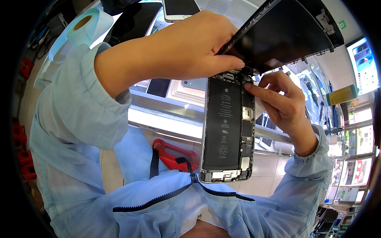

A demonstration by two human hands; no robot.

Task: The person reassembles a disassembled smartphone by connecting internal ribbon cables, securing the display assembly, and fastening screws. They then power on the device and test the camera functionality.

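One raised screen panel [285,37] has the person's left grip [208,45] closed on its lower left edge, fingertips partly hidden; the opened phone body [224,127] extends below that grip. The right grip [282,96] is half curled, index finger at the body's upper right; whether it pinches anything, one cannot tell.

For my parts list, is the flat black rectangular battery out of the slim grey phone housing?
No, the flat black rectangular battery lies inside the slim grey phone housing.
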